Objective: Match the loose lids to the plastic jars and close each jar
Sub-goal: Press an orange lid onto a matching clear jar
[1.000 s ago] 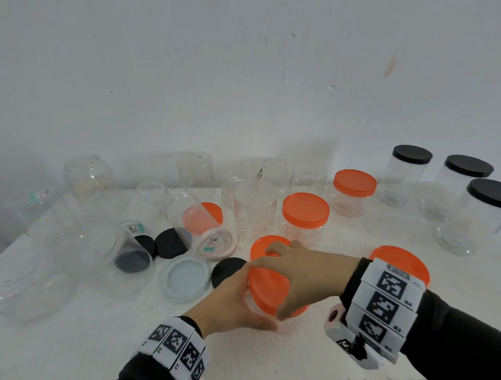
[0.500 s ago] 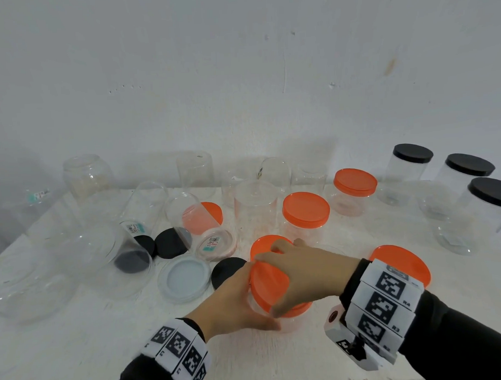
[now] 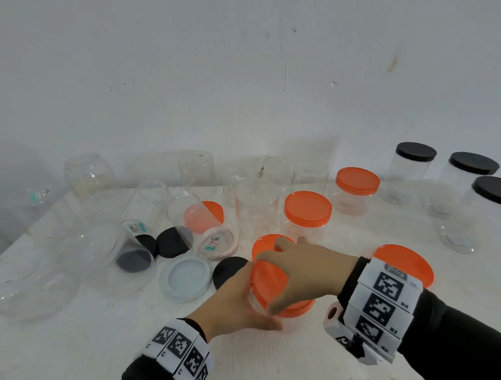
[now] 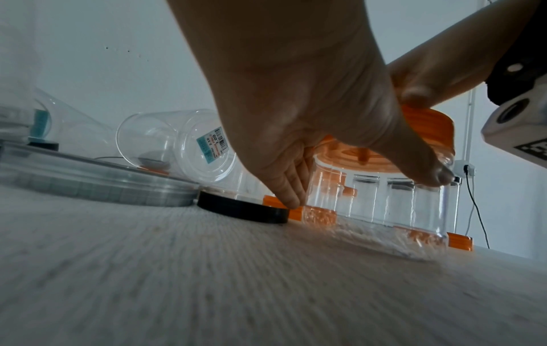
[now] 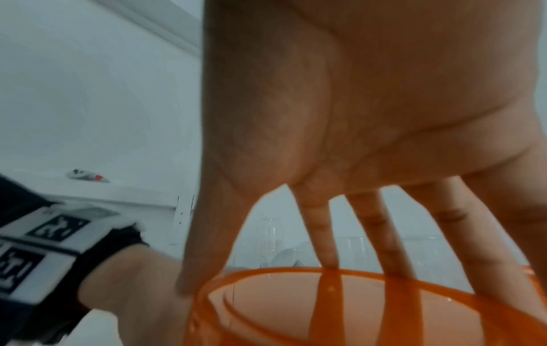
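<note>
Tilted further since a second ago: orange lid (image 3: 271,283), its left edge lifted off the clear jar (image 4: 381,201). Left hand (image 3: 236,301) low on the white worktop (image 3: 78,338), fingers and thumb curled round the jar near the front edge. Right hand (image 3: 306,269) arched over from above, spread fingers (image 5: 322,234) gripping the lid's rim.

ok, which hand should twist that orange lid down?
Right. The right hand already holds the orange lid from above, fingers spread over its rim. The left hand grips the clear jar, so it likely serves better as the brace.
</note>
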### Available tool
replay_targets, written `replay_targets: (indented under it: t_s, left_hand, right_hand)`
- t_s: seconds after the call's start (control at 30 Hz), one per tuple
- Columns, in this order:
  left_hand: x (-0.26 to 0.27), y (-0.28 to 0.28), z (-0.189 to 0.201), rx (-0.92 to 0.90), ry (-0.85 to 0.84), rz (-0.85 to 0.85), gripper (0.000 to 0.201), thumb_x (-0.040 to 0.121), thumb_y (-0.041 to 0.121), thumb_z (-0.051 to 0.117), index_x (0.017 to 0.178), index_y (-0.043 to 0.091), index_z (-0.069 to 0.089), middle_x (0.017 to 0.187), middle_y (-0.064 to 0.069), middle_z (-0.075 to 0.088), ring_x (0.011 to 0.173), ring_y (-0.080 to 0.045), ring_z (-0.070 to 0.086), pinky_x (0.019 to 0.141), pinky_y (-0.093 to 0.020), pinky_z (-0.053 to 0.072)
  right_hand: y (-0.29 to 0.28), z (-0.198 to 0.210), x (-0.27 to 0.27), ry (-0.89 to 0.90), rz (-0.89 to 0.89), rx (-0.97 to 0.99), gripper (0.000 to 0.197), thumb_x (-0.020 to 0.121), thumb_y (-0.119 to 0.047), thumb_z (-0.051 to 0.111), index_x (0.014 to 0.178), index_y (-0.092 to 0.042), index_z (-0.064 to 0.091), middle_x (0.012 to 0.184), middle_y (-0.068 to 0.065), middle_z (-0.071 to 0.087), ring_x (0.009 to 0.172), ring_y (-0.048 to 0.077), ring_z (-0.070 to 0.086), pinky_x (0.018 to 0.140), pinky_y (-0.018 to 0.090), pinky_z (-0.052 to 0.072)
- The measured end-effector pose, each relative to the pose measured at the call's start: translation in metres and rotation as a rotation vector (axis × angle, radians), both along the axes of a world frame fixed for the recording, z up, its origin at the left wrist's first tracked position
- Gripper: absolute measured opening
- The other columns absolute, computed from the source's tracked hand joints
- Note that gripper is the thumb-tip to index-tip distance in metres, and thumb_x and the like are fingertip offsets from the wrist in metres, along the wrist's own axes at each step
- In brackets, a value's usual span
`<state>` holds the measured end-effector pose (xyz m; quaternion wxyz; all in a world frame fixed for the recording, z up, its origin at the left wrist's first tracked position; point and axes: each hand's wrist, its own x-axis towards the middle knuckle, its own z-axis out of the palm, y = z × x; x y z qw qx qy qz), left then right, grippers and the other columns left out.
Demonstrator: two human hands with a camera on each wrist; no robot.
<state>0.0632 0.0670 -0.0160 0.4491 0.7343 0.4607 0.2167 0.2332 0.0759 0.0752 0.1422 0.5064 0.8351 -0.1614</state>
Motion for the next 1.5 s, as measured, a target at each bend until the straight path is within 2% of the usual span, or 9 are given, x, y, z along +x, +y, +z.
replay_targets:
  t_s: [0.1,0.23,0.33,0.53,0.7,0.77,1.0,1.2,1.5]
  left_hand:
    - [0.001,0.0,0.0,-0.028,-0.012,-0.003,0.092,0.052,0.05,0.089,0.124,0.05,0.033,0.117,0.039,0.048,0.111,0.016,0.048,0.083,-0.006,0.042]
    - [0.001,-0.001,0.002,-0.004,0.009,-0.001,0.093,0.05,0.057,0.087,0.123,0.057,0.029,0.118,0.043,0.044,0.113,0.019,0.043,0.083,-0.003,0.04]
    - [0.001,-0.002,0.002,0.002,0.006,-0.002,0.096,0.049,0.059,0.086,0.125,0.059,0.028,0.119,0.043,0.044,0.114,0.018,0.043,0.085,-0.006,0.041]
    - [0.001,-0.001,0.001,-0.035,-0.01,-0.005,0.09,0.052,0.05,0.089,0.121,0.056,0.031,0.117,0.042,0.046,0.111,0.018,0.046,0.083,-0.007,0.042]
    - [0.001,-0.002,0.003,-0.008,0.008,0.005,0.091,0.051,0.053,0.088,0.122,0.054,0.031,0.117,0.039,0.046,0.111,0.019,0.044,0.085,-0.005,0.041]
    - [0.001,-0.002,0.004,0.0,0.006,0.002,0.096,0.051,0.052,0.088,0.127,0.051,0.03,0.117,0.039,0.046,0.112,0.018,0.045,0.087,-0.007,0.041]
    - [0.001,-0.002,0.004,-0.046,-0.019,0.009,0.092,0.053,0.045,0.09,0.126,0.046,0.034,0.119,0.028,0.052,0.108,0.015,0.049,0.083,-0.008,0.043]
    - [0.002,-0.004,0.007,-0.033,-0.018,-0.001,0.089,0.053,0.048,0.089,0.121,0.051,0.033,0.116,0.04,0.047,0.11,0.019,0.045,0.083,-0.002,0.04]
    - [0.002,-0.002,0.003,-0.042,-0.029,0.019,0.092,0.051,0.044,0.091,0.123,0.049,0.034,0.119,0.031,0.051,0.11,0.015,0.049,0.085,-0.009,0.043]
  right_hand:
    - [0.0,-0.004,0.0,0.0,-0.077,0.013,0.092,0.068,-0.079,0.058,0.143,-0.035,0.027,0.136,0.001,0.035,0.115,0.029,0.037,0.077,0.035,0.036]
    - [0.002,0.002,0.004,-0.004,-0.018,-0.109,0.102,0.069,-0.062,0.073,0.147,-0.045,0.01,0.148,-0.005,0.02,0.131,0.029,0.025,0.093,0.045,0.042]
    - [0.002,0.003,0.005,0.034,0.031,-0.079,0.096,0.069,-0.056,0.075,0.145,-0.047,0.016,0.142,-0.008,0.027,0.126,0.024,0.028,0.089,0.039,0.042]
    - [-0.003,-0.007,0.0,0.019,-0.1,0.07,0.09,0.064,-0.083,0.057,0.136,-0.033,0.034,0.126,-0.001,0.038,0.1,0.022,0.035,0.074,0.034,0.036]
    - [-0.001,-0.003,0.004,0.025,-0.01,-0.043,0.104,0.067,-0.062,0.073,0.148,-0.041,0.011,0.148,-0.003,0.021,0.127,0.027,0.028,0.09,0.041,0.042]
    - [0.0,-0.001,0.005,0.04,0.044,-0.053,0.102,0.067,-0.055,0.076,0.146,-0.044,0.013,0.145,-0.007,0.024,0.124,0.023,0.027,0.089,0.039,0.042]
    - [-0.002,-0.01,0.001,0.013,-0.067,0.084,0.093,0.065,-0.082,0.058,0.14,-0.034,0.029,0.131,-0.001,0.037,0.101,0.022,0.032,0.075,0.035,0.035]
    - [0.002,-0.002,0.009,0.019,0.015,-0.09,0.108,0.067,-0.059,0.076,0.148,-0.043,0.006,0.151,-0.006,0.017,0.132,0.026,0.022,0.097,0.043,0.04]
    - [-0.002,-0.01,0.006,-0.003,-0.071,0.073,0.098,0.063,-0.082,0.059,0.142,-0.032,0.028,0.134,0.001,0.035,0.111,0.025,0.036,0.075,0.035,0.035]
